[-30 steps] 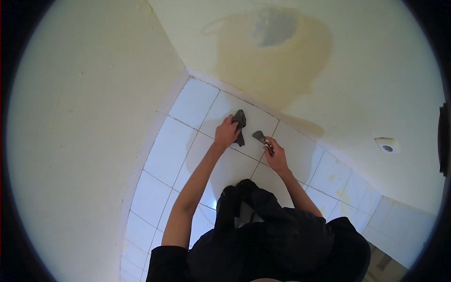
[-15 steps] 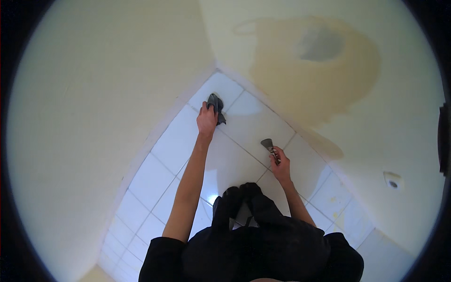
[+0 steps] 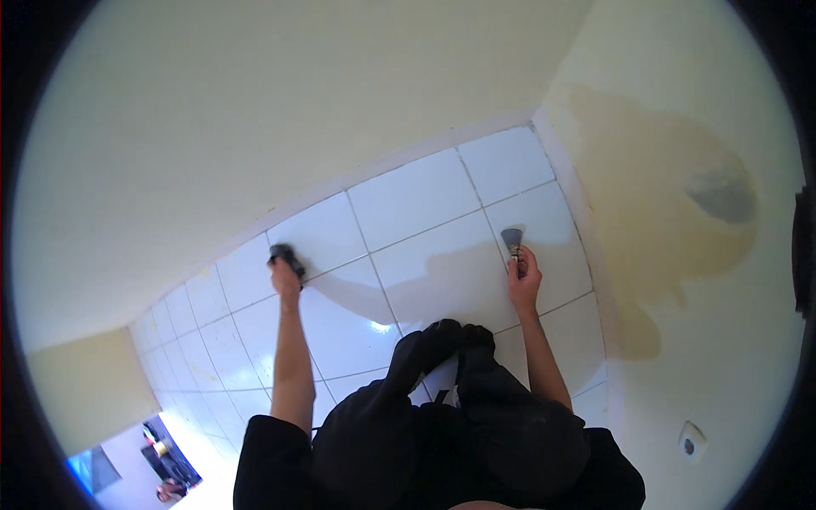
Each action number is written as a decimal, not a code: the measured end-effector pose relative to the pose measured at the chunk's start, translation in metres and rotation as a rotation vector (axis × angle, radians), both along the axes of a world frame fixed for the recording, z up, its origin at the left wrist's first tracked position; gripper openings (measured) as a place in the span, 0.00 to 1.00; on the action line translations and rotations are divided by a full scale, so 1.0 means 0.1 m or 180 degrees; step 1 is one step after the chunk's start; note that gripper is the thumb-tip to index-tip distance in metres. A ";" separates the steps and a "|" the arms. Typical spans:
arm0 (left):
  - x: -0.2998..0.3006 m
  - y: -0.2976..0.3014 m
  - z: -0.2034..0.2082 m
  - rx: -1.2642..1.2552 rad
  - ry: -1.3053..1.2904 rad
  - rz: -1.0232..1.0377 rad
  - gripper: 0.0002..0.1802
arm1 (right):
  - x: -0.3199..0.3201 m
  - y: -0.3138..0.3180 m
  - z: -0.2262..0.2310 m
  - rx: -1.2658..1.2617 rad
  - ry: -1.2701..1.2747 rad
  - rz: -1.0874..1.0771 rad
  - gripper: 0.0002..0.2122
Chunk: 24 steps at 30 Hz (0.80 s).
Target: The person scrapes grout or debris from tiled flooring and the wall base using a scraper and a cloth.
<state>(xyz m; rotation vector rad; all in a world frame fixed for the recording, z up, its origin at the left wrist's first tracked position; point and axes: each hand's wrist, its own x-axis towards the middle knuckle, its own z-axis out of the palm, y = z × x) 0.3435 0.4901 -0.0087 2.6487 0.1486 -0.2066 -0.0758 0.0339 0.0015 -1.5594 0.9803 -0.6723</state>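
My left hand (image 3: pixel 285 277) is closed around a bunched dark grey cloth (image 3: pixel 291 257). Both are over the white floor tiles (image 3: pixel 425 191), close to the foot of the wall on the left; whether the cloth presses on the tile cannot be told. In my right hand (image 3: pixel 525 279) is a putty knife (image 3: pixel 512 240), gripped by its handle with the broad grey blade pointing away from me. Its blade is over the tiles, a little short of the right-hand wall. My fingers cover most of the handle.
Cream walls meet in a corner (image 3: pixel 535 119) at the far right. The right wall bears a tan damp-looking patch (image 3: pixel 654 195) with a grey smear, and lower down a small wall box (image 3: pixel 693 442). Several dark items (image 3: pixel 170 463) lie beyond an opening at lower left.
My view has swung left, so the corner sits farther right. My left hand has carried the cloth away from the corner along the left wall. The putty knife stays in my right hand.
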 end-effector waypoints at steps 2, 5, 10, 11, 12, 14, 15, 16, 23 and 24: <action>0.03 0.58 0.12 -0.0282 0.0077 0.0481 0.15 | -0.03 0.06 -0.06 0.0036 -0.0020 -0.0049 0.18; -0.29 -0.13 0.47 0.0558 -0.0535 -0.1115 0.14 | -0.15 -0.10 -0.17 -0.0294 -0.0025 -0.0306 0.18; -1.08 -1.61 0.83 0.1037 0.0899 -0.2655 0.11 | -0.16 -0.07 -0.19 -0.0750 0.0181 -0.0168 0.16; -1.27 -1.73 0.73 0.0708 0.0583 -0.3195 0.11 | -0.13 -0.03 -0.20 -0.0864 0.0239 -0.0145 0.15; -1.40 -1.90 0.59 0.0304 0.0507 -0.3375 0.10 | -0.10 0.02 -0.20 -0.0840 0.0179 -0.0044 0.15; -1.59 -2.47 0.50 0.0080 0.0250 -0.3087 0.09 | -0.10 0.03 -0.22 -0.0733 0.0222 -0.0255 0.15; -1.59 -2.55 0.35 0.0198 -0.0427 -0.3476 0.08 | -0.12 0.04 -0.22 -0.0721 0.0184 -0.0180 0.15; -1.54 -2.67 0.38 0.0190 -0.0441 -0.3436 0.08 | -0.17 0.01 -0.22 -0.0706 0.0360 -0.0132 0.15; -0.71 -2.04 -0.01 0.0269 -0.1239 -0.2769 0.07 | 0.01 0.05 -0.01 -0.1409 0.1131 0.0230 0.14; -0.60 -1.66 -0.11 0.0438 -0.1368 -0.2378 0.07 | 0.06 0.11 0.01 -0.1389 0.1117 0.0288 0.14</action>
